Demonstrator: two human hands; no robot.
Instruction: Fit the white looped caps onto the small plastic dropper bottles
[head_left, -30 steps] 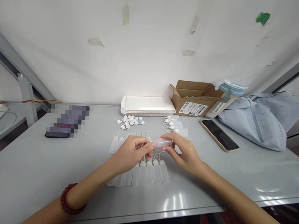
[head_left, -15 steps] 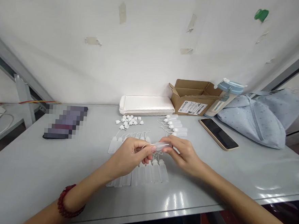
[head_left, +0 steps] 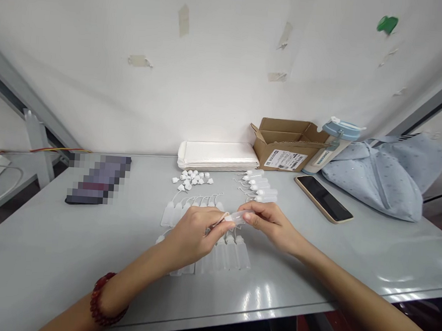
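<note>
A small translucent plastic bottle (head_left: 239, 217) is held sideways above the grey table (head_left: 49, 244), between both hands. My left hand (head_left: 195, 233) pinches its left end with thumb and fingertips. My right hand (head_left: 272, 224) grips the bottle's body, fingers curled round it. Under the hands lies a row of several similar bottles (head_left: 226, 251) side by side. A second row of bottles (head_left: 182, 209) lies just beyond my left hand. A cluster of small white caps (head_left: 192, 178) sits further back, with a few more bottles (head_left: 259, 186) to its right.
A white flat tray stack (head_left: 217, 156) and an open cardboard box (head_left: 286, 145) stand against the wall. A phone (head_left: 323, 198), a blue-lidded cup (head_left: 330, 145) and a light blue bag (head_left: 382, 177) lie at the right. A blurred dark object (head_left: 99, 179) lies at the left.
Both hands have drawn a little closer together and lower over the near row. My left fingers have curled tighter on the bottle's end.
</note>
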